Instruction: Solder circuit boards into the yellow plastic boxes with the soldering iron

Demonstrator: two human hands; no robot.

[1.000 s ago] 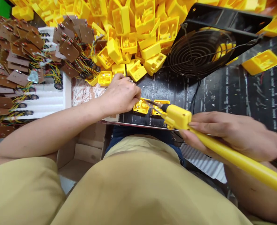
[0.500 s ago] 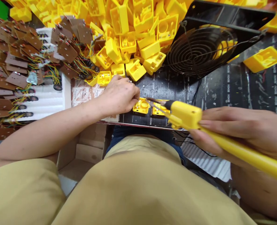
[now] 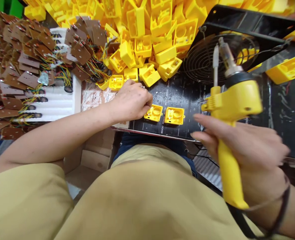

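Observation:
My right hand (image 3: pixel 247 146) is wrapped round the handle of a yellow soldering gun (image 3: pixel 231 110), whose metal tip points up and away in front of the black fan. My left hand (image 3: pixel 132 100) rests on the black mat with its fingers curled against a small yellow housing (image 3: pixel 153 112). What the fingers pinch is hidden. A second small yellow housing (image 3: pixel 174 115) lies just right of the first, untouched. Both housings lie open side up near the mat's front edge.
A big heap of yellow plastic housings (image 3: pixel 147 30) fills the back. Brown circuit boards with coloured wires (image 3: pixel 29 56) pile up at the left over a white foam tray (image 3: pixel 57 103). A black fan (image 3: pixel 212 56) leans at the back right. A black mat (image 3: pixel 237 100) covers the bench.
My right hand has pulled the soldering gun off the housings, moved it right and swung its tip upward. The left hand has stayed by the left housing.

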